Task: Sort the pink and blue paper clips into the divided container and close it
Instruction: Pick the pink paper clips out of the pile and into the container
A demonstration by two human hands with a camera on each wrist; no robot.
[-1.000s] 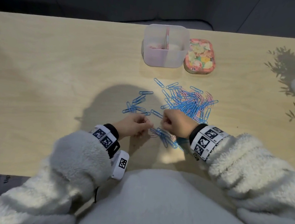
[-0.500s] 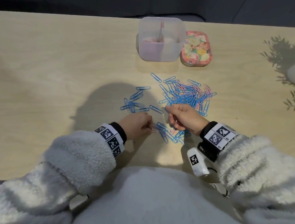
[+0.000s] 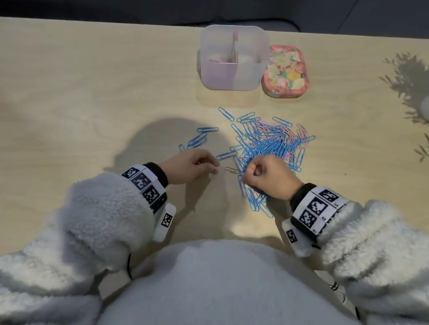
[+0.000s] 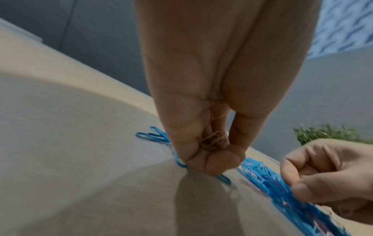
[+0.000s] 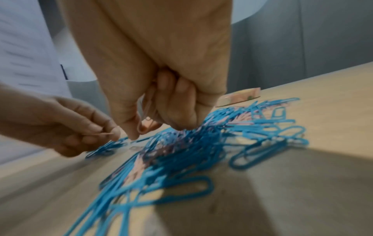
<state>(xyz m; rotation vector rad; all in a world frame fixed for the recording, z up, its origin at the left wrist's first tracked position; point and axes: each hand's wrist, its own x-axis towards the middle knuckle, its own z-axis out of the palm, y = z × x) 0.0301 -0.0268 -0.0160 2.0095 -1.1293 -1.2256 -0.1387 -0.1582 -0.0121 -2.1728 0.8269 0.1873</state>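
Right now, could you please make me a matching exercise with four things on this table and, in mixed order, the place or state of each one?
Things:
1. clear divided plastic container
2. floral rounded lid
3. mixed pile of blue and pink paper clips
4. left hand

States:
A. lies right of the container
B. pinches pink paper clips
C. stands open at the far edge
D. spread near the right hand

Pairs: 1-C, 2-A, 3-D, 4-B

Wooden table [image 3: 82, 94], paper clips [image 3: 269, 144], container [image 3: 230, 81], lid [image 3: 285, 74]
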